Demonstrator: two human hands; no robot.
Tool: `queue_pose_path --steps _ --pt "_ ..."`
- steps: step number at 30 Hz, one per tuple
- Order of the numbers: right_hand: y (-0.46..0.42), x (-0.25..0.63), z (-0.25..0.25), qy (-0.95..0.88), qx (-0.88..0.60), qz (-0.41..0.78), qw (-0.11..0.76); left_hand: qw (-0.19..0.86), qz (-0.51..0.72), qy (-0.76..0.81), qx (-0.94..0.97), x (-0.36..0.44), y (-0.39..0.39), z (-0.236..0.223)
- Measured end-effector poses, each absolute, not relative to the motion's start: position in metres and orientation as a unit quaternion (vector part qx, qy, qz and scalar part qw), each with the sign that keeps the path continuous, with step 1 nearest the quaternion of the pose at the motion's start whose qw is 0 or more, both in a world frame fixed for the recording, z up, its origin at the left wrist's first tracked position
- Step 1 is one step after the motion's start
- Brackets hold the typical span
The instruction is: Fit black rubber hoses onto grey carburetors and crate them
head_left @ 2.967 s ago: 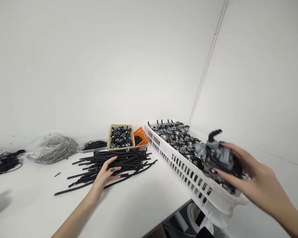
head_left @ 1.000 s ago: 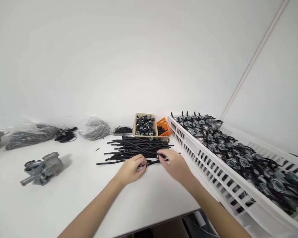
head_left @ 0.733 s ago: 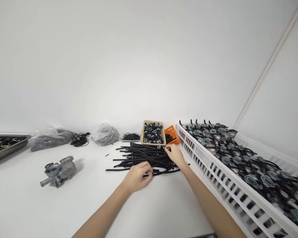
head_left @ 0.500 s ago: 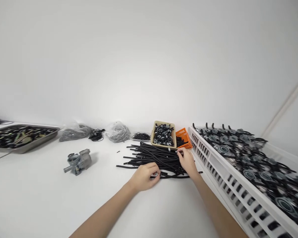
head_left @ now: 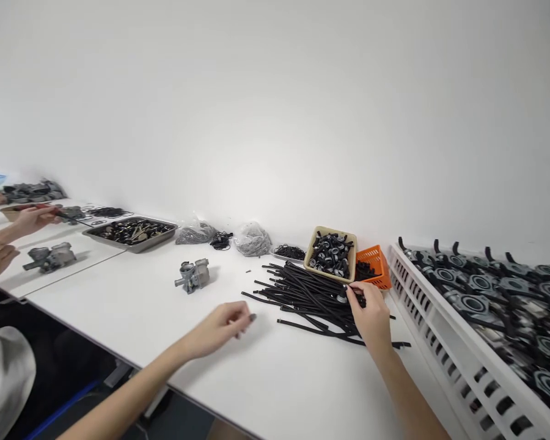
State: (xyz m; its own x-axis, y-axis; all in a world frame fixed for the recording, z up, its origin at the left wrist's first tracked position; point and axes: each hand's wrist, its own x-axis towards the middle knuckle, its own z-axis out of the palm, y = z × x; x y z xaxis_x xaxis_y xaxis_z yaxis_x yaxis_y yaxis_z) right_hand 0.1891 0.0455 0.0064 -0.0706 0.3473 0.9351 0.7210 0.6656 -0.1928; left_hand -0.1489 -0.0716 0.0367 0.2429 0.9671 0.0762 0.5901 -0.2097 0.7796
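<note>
My right hand (head_left: 371, 310) is over the right end of a pile of black rubber hoses (head_left: 307, 293). Its fingertips are closed on a small black part with a grey round end (head_left: 341, 298), which looks like the parts in the beige basket (head_left: 307, 256). My left hand (head_left: 222, 327) is above the white table, left of the hoses, its fingers loosely curled and slightly apart, with nothing visible in them. A grey metal carburetor (head_left: 193, 276) stands beyond it, apart from the hand.
A white slatted crate (head_left: 421, 311) of carburetors stands at right, beside an orange basket (head_left: 378, 266). Along the wall lie clear bags (head_left: 253, 239) and a metal tray (head_left: 140, 247). At left, a co-worker's hands (head_left: 34, 219) are near another carburetor (head_left: 55, 256).
The view has swung left, bringing the co-worker into sight. My left hand has left the hoses and moved toward the carburetor. The grey-ended part now shows at my right fingertips.
</note>
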Motion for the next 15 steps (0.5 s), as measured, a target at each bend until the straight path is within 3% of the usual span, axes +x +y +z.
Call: queue_pose_path --steps 4,8,15 --pt "0.040 0.184 0.009 -0.715 -0.361 -0.157 0.578 0.044 0.213 0.756 0.617 -0.248 -0.080 0.030" --pt "0.036 0.179 0.008 -0.728 -0.348 -0.147 0.572 -0.020 0.122 0.833 0.540 -0.314 -0.066 0.020" --pt "0.038 0.178 0.001 -0.740 -0.342 -0.125 0.565 -0.061 0.082 0.736 0.670 -0.341 -0.042 0.012"
